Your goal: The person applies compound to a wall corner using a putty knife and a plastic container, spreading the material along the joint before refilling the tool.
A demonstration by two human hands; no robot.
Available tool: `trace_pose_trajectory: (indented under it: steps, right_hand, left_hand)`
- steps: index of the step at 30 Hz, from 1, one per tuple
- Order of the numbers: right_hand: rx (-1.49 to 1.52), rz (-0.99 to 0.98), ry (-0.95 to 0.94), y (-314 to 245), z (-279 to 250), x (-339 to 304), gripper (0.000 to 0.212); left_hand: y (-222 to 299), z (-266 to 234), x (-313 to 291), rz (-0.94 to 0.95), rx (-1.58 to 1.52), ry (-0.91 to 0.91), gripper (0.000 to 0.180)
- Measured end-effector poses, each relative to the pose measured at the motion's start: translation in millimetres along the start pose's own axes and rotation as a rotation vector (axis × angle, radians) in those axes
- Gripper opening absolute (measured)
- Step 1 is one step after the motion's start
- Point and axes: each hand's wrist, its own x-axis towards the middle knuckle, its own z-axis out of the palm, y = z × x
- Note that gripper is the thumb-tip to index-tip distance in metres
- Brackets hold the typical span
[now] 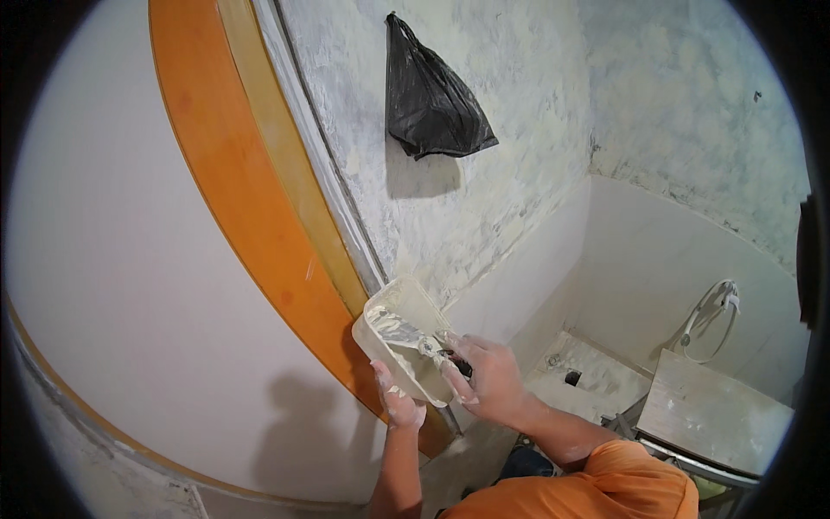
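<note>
My left hand (pixel 399 401) supports a cream-white rectangular plastic tub (pixel 413 298) from beneath, its fingers closed around the lower side. Pale putty clings to the tub's inner walls. In my right hand (pixel 494 381) is a putty knife (pixel 399 331), gripped by its handle, which my fingers partly hide. The putty-smeared blade lies inside the tub and points toward its left end. Whitish putty coats the fingers of both hands.
Left of the tub stands a white door panel (pixel 147 259) with an orange border (pixel 246 186). A black plastic bag (pixel 432 104) hangs on the patchy plastered wall (pixel 527 95). At right are a white hose (pixel 692 327) and a pale board (pixel 713 411) on a metal frame.
</note>
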Motion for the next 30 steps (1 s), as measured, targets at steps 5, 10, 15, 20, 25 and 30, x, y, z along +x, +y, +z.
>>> trace_pose_trajectory:
  steps: [5,10,15,20,25,30]
  right_hand:
    - [-0.032,-0.044,0.245,18.9,-29.9,19.9,0.037]
    - [0.033,0.079,0.435,18.8,-78.0,35.1,0.041]
    - [0.113,0.216,0.552,19.0,-111.7,60.5,0.046]
    - [0.290,0.173,0.614,63.0,-134.3,102.6,0.038]
    - [0.688,0.208,0.469,103.1,-143.7,154.5,0.037]
    - [1.141,0.366,0.337,152.3,-144.3,222.8,0.033]
  left_hand:
    - [-1.4,7.8,3.2,-0.027,-0.007,0.081,0.082]
    - [0.6,29.5,12.2,-0.083,-0.062,0.000,0.082]
    - [1.6,60.6,45.8,-0.172,-0.069,-0.127,0.077]
    - [10.5,99.1,69.8,-0.164,-0.038,-0.182,0.076]
    - [10.4,115.5,82.6,-0.189,-0.009,-0.198,0.078]
    - [9.2,116.0,96.0,-0.172,0.090,-0.112,0.077]
